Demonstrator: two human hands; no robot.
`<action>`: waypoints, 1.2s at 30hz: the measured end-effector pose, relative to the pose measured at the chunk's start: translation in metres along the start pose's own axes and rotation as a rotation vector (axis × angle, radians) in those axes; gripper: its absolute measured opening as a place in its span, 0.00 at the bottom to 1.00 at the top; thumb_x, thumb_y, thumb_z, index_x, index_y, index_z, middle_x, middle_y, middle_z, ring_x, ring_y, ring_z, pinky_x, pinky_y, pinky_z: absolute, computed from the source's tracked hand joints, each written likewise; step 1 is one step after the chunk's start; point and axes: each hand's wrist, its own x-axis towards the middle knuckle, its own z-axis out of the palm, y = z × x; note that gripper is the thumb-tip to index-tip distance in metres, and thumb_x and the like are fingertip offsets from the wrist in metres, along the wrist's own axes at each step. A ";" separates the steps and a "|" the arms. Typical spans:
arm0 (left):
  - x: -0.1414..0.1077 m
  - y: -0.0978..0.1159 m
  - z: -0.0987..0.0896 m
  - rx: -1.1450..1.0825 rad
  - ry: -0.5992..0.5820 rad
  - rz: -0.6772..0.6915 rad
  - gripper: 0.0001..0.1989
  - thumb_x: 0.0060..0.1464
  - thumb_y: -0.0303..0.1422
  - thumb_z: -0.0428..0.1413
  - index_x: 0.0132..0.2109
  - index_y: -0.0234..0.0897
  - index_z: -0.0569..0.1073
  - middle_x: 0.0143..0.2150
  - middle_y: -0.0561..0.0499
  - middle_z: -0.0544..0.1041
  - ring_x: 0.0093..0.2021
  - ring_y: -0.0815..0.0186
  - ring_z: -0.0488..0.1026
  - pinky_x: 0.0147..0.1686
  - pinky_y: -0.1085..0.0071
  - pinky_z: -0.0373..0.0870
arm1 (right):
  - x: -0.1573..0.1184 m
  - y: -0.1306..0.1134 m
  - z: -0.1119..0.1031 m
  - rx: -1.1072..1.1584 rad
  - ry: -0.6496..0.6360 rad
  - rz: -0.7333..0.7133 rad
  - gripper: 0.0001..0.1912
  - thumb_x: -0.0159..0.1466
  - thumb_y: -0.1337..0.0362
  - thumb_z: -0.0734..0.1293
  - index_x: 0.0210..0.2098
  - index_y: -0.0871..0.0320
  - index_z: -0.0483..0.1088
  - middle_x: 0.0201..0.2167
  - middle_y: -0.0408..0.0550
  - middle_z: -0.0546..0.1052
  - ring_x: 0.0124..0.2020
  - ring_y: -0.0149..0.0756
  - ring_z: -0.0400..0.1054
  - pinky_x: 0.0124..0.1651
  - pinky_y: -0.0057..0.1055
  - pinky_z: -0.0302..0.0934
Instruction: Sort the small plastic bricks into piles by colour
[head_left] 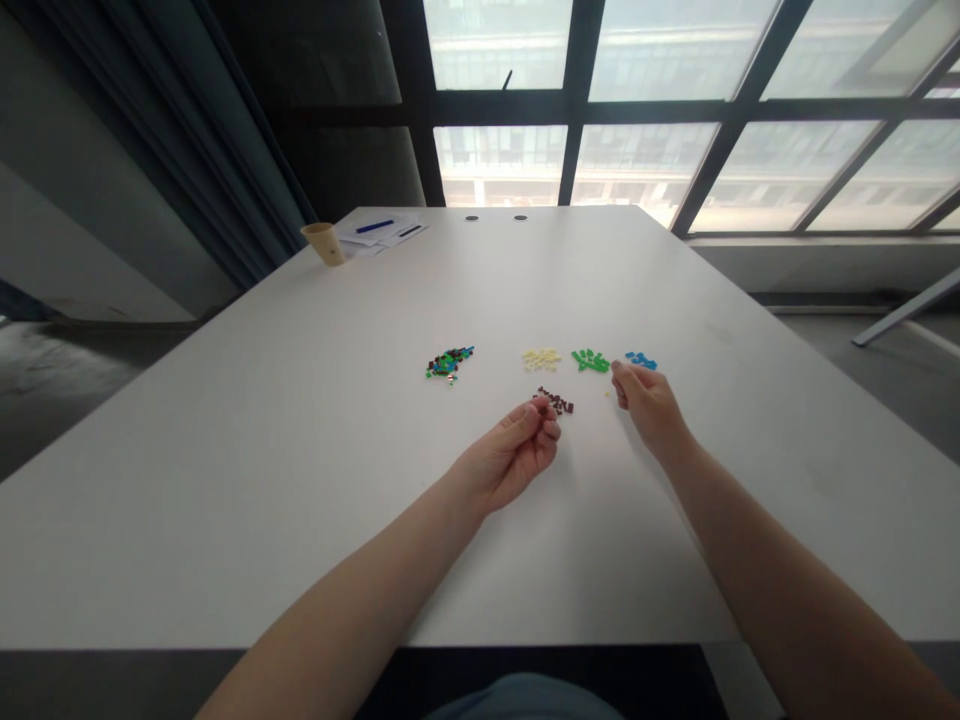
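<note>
My left hand [521,450] hovers at the near side of a small pile of dark brown toy bricks [561,403], thumb and finger pinched; what lies between them is too small to make out. Between the green bricks [591,361] and the blue bricks [642,360] is my right hand [649,400], its fingers closed together and hiding whatever they hold. Pale yellow bricks [541,358] form another group, left of the green ones. A mixed heap of bricks [448,363] in several colours lies further left. One tiny yellow piece [607,394] sits alone beside my right hand.
The piles lie on a wide white table [300,450]. At its far left corner stand a tan cup [324,243] and papers [382,236] with a blue pen [374,226]. Two round dark inserts are set near the far edge, before large windows.
</note>
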 end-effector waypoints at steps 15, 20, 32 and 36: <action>-0.007 0.000 -0.004 0.132 -0.324 -0.001 0.10 0.35 0.26 0.66 0.30 0.38 0.76 0.27 0.55 0.70 0.26 0.80 0.67 0.27 0.88 0.66 | -0.004 -0.008 0.001 -0.015 -0.034 -0.016 0.23 0.59 0.49 0.60 0.17 0.57 0.52 0.15 0.36 0.49 0.18 0.24 0.43 0.22 0.27 0.39; -0.006 0.001 -0.004 0.141 -0.302 0.021 0.13 0.35 0.27 0.66 0.33 0.38 0.75 0.27 0.56 0.69 0.25 0.81 0.66 0.27 0.88 0.66 | -0.006 -0.014 0.002 -0.043 -0.046 -0.037 0.23 0.59 0.49 0.59 0.17 0.57 0.52 0.15 0.37 0.49 0.18 0.25 0.43 0.22 0.27 0.40; 0.002 0.001 -0.007 0.282 -0.080 0.047 0.14 0.36 0.30 0.66 0.32 0.38 0.72 0.28 0.57 0.68 0.28 0.78 0.66 0.27 0.82 0.63 | -0.043 -0.061 0.013 -0.202 -0.097 -0.588 0.07 0.57 0.64 0.64 0.36 0.57 0.71 0.21 0.41 0.63 0.24 0.29 0.57 0.29 0.29 0.55; 0.006 0.004 -0.010 0.434 0.037 0.013 0.15 0.35 0.31 0.66 0.33 0.36 0.72 0.30 0.56 0.69 0.27 0.79 0.64 0.25 0.82 0.60 | -0.047 -0.065 0.020 -0.234 -0.143 -0.635 0.09 0.56 0.66 0.66 0.37 0.56 0.73 0.21 0.41 0.64 0.23 0.28 0.56 0.27 0.29 0.55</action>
